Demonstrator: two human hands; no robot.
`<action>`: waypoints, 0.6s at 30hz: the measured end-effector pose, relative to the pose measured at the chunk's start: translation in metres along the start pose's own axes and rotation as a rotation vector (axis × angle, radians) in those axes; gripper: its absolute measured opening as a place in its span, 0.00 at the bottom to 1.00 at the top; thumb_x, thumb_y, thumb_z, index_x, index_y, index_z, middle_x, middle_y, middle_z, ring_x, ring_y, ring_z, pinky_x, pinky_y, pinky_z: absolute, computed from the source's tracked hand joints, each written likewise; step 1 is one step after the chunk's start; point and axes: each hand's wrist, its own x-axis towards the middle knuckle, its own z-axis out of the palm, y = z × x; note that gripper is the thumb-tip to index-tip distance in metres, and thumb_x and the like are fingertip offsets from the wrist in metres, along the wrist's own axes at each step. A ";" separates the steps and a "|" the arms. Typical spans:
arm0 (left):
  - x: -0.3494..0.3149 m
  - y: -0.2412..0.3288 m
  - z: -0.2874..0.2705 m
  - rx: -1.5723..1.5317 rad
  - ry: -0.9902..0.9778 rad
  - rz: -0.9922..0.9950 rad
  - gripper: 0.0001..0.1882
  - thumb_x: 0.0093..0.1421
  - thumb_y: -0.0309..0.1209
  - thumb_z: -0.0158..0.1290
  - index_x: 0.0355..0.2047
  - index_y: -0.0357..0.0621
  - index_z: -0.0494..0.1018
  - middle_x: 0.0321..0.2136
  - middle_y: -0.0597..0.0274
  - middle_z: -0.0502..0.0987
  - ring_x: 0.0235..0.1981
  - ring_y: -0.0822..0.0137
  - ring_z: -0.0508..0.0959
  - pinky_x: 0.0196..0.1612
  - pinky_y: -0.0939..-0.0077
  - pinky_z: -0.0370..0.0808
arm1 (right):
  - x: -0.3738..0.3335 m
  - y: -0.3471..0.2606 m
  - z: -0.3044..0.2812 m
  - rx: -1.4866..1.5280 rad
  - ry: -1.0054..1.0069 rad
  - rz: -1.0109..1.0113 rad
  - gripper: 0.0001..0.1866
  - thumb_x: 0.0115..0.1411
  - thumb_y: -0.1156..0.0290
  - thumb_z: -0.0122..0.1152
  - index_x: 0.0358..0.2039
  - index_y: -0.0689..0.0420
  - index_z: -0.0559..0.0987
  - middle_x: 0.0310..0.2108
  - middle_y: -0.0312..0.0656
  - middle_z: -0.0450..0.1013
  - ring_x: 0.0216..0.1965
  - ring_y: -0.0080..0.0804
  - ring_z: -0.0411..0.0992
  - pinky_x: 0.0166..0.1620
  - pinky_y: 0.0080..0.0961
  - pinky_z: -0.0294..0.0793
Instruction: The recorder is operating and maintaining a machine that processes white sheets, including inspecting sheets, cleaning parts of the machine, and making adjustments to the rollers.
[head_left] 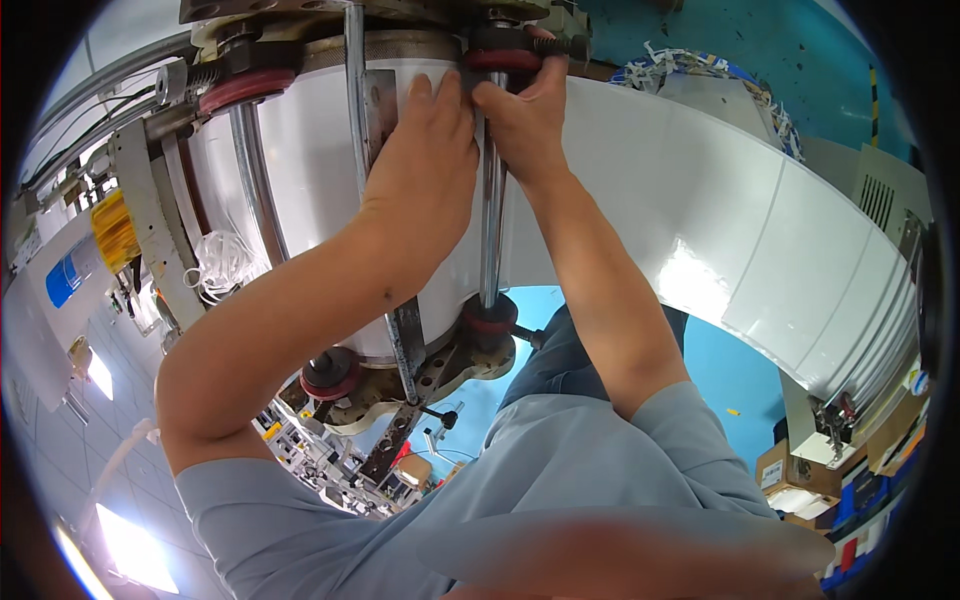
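Observation:
A wide white web of film or paper (640, 180) wraps over a machine roller and stretches off to the right. My left hand (425, 165) lies against it, fingers stretched toward the roller's far end; its thumb is hidden. Just to the right, my right hand (528, 125) is closed around the underside of a black collar with a red ring (503, 60). Its thumb bends inward beside a shiny metal rod (493, 220), and a fingertip shows above the collar. Between my left wrist and the left rod (255, 170) runs a thin metal bar (355, 100).
Another red-ringed collar (248, 88) sits on the left rod. Lower collars (490, 318) join a pierced metal end plate (455, 370) near my body. Clear crumpled plastic (225, 262) hangs at left. Film scraps (690, 68) lie on a far-right bundle; a cardboard box (795, 470) stands lower right.

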 end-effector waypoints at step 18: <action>0.004 0.003 0.005 0.019 0.070 -0.022 0.26 0.59 0.46 0.49 0.52 0.42 0.71 0.58 0.57 0.65 0.64 0.57 0.56 0.65 0.56 0.50 | -0.015 -0.004 -0.009 -0.116 0.033 0.035 0.32 0.44 0.70 0.66 0.49 0.64 0.62 0.42 0.47 0.68 0.43 0.33 0.69 0.46 0.26 0.70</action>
